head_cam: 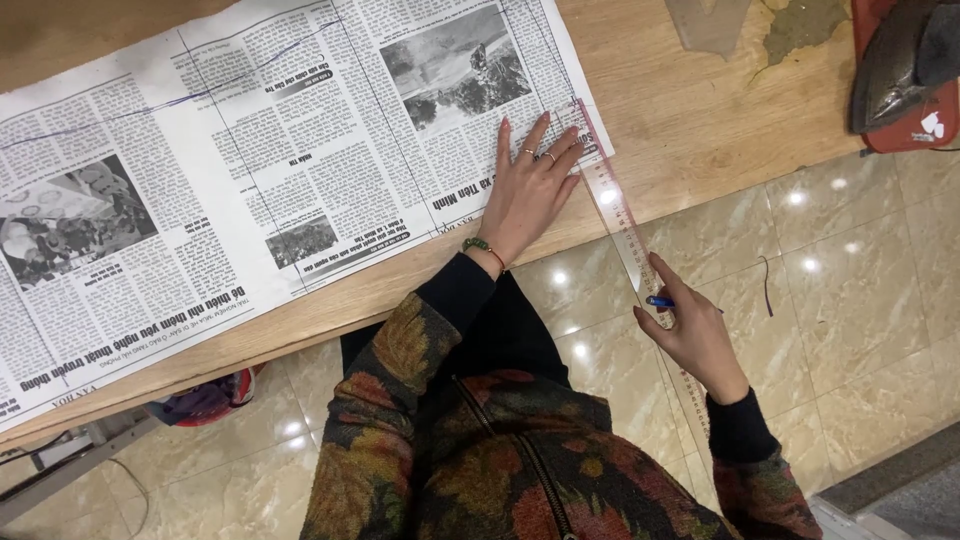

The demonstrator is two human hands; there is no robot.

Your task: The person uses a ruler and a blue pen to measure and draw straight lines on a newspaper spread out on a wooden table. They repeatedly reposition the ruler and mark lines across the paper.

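Newsprint covers most of the pale wooden tabletop (700,120): a large black-and-white newspaper sheet (250,170) lies spread flat, and thin ruled pen lines already cross it, some running the length of the sheet and others cutting across its columns. The left hand (530,185) rests palm down on the sheet's near right corner with its fingers spread and straight, gripping nothing, simply pressing the paper flat; there are rings on two fingers and a beaded bracelet at the wrist. Just beside its fingertips, on the outer side, runs a long clear plastic ruler (625,225), which lies along the paper's right edge and then juts well past the table edge, out over the glossy beige floor tiles (850,290). The right hand (695,335) is off the table, below and to the right of the left one; its fingers are loosely curled around a blue pen (662,302), and it also touches the overhanging end of the ruler (whether it truly grips the ruler or only steadies it I cannot tell). Judging by the marks, several lines are drawn, while the ruler is set at the right edge, where no fresh line shows and the pen tip is not on the paper. Far beyond the right hand, at the table's corner, a dark clothes iron (905,60) sits on a red pad (915,125).
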